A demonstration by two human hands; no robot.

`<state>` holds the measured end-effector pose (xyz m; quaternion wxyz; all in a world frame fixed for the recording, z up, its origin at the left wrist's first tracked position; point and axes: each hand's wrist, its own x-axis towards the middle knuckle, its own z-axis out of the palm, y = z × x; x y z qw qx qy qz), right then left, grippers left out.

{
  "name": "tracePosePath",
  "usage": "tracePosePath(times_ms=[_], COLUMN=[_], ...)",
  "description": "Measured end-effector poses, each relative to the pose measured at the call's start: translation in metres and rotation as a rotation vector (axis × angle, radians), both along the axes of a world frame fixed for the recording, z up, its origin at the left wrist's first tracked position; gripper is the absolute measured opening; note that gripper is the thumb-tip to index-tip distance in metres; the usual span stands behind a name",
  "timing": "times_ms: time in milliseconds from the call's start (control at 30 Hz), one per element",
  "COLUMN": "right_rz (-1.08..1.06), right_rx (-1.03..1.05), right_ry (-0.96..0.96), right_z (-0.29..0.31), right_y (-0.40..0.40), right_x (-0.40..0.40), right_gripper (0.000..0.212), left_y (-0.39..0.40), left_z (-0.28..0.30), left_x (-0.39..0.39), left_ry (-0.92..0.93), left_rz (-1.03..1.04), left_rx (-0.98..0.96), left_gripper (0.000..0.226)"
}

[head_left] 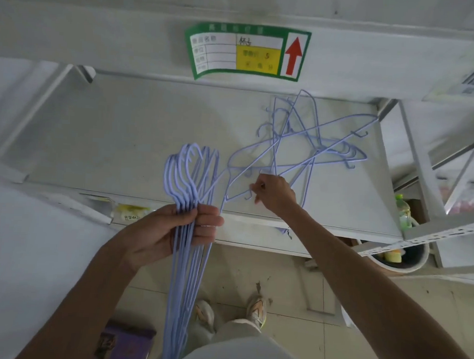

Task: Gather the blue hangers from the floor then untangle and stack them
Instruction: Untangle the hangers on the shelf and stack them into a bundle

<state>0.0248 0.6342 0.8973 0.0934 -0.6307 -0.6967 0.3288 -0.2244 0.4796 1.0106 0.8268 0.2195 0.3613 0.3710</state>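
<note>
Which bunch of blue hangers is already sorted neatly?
The bunch in the left hand: these held hangers lie aligned, hooks together. The pile on the shelf, where the right hand reaches, lies crisscrossed and tangled.

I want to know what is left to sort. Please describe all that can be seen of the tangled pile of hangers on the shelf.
The tangled pile of hangers lies flat on the white shelf, toward its right side. The hangers are thin, pale blue, seemingly coated wire, with hooks and small side notches. They cross at many angles and interlock; their number cannot be told. The right hand pinches one hanger at the pile's near edge. The left hand's neat bunch stands apart.
</note>
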Motion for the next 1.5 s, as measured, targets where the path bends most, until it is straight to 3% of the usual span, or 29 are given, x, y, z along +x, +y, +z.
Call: tracePosePath(times_ms=[200,400,467,567,800,1067,1200,1367,1500], right_rz=[-0.084,-0.167,-0.153,-0.181,-0.283,-0.165,-0.161,-0.454,-0.714], right_rx=[0.013,-0.012,-0.009,0.002,0.023,0.079,0.018,-0.230,-0.210], right_ry=[0.083,0.272,0.293,0.340,0.419,0.382,0.464,0.716,0.849], right_z=[0.001,0.012,0.012,0.014,0.019,0.025,0.028,0.028,0.023], right_y=[-0.007,-0.008,-0.010,-0.011,-0.002,-0.024,-0.045,-0.053,-0.064], right_x=[0.007,0.009,0.007,0.008,0.016,0.033,0.042,0.053,0.061], right_gripper=[0.026,0.021,0.022,0.022,0.022,0.017,0.016,0.015,0.019], left_y=[0.008,0.004,0.005,0.009,0.004,0.015,0.020,0.020,0.023], left_z=[0.007,0.001,0.000,0.004,-0.001,0.006,0.010,0.000,-0.008], left_x=[-0.011,-0.013,-0.010,-0.007,-0.007,-0.012,-0.018,-0.030,-0.036], left_ry=[0.088,0.009,0.028,0.044,0.089,0.121,0.151,0.129,0.144], left_rz=[0.032,0.072,0.105,0.078,0.120,0.083,0.128,0.155,0.142], left_rx=[-0.003,-0.050,-0.059,-0.003,-0.085,0.014,0.068,0.082,0.071], left_gripper=[0.059,0.065,0.060,0.022,0.055,0.042,0.040,0.037,0.036])
